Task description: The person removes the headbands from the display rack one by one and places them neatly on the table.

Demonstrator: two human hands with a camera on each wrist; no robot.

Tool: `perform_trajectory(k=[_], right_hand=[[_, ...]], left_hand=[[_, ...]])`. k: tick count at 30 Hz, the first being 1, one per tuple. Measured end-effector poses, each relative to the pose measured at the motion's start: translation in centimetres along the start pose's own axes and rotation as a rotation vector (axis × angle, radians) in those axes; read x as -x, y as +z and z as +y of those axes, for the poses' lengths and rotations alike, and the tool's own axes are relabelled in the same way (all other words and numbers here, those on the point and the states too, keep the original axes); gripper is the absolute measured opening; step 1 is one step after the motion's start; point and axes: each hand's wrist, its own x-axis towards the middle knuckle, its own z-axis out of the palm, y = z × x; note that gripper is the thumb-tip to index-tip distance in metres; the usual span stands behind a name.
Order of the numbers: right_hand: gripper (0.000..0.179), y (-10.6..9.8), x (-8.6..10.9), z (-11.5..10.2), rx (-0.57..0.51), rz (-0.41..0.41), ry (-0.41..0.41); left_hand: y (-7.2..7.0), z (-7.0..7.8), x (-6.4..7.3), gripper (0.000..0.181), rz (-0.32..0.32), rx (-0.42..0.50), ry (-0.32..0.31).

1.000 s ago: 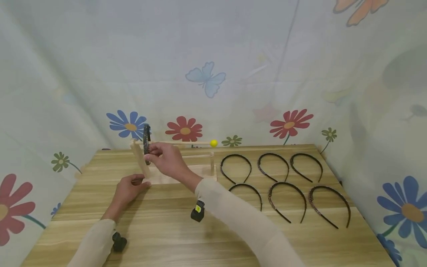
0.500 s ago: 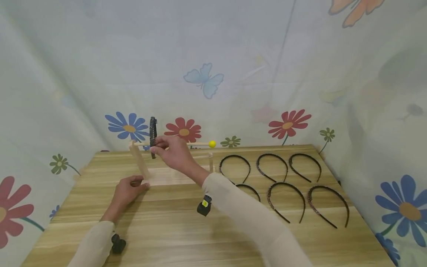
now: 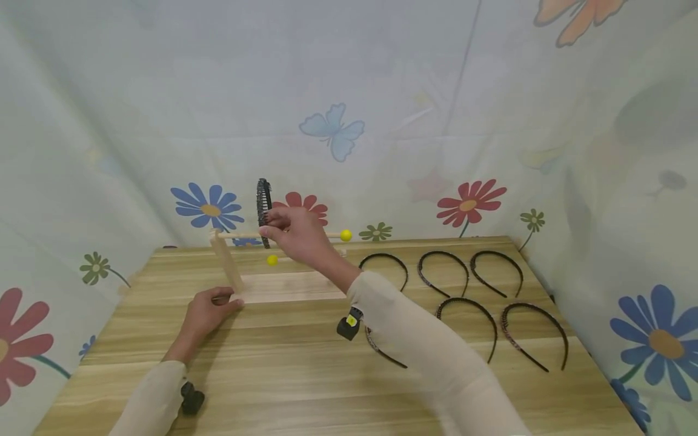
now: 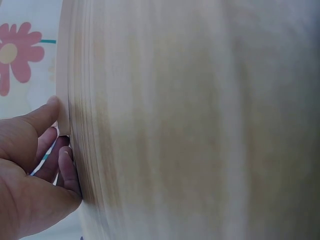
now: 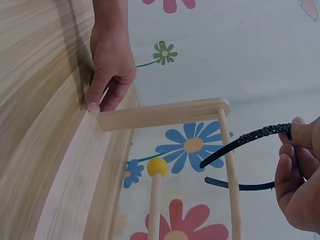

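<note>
My right hand pinches a black, toothed headband with a sparkly covering, held upright at the upper rod of a wooden rack. In the right wrist view, the two tips of the headband point downward on either side of that rod. The rack has a flat base, an upright at its left end and yellow balls on its rod ends. My left hand grips the base's near left corner, thumb and fingers on opposite sides. The right hand hides part of the rods and the far upright.
Several more black headbands lie in two rows on the right of the wooden table; my right sleeve partly covers one. A flower-printed cloth hangs behind the table's back edge and at both sides.
My right hand has moved up and to the right with the headband, away from the left upright. A lower yellow ball has come into sight. The left hand stays at the base corner.
</note>
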Motion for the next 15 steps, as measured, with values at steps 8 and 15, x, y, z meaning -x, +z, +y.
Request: perform_trajectory(k=[8, 15], right_hand=[[0.034, -2.1, 0.8, 0.3, 0.038, -0.009, -0.001], [0.026, -3.6, 1.5, 0.8, 0.041, -0.008, 0.009]], left_hand=[[0.0, 0.3, 0.2, 0.053, -0.012, -0.001, 0.001], [-0.1, 0.2, 0.3, 0.052, -0.001, -0.007, 0.011]])
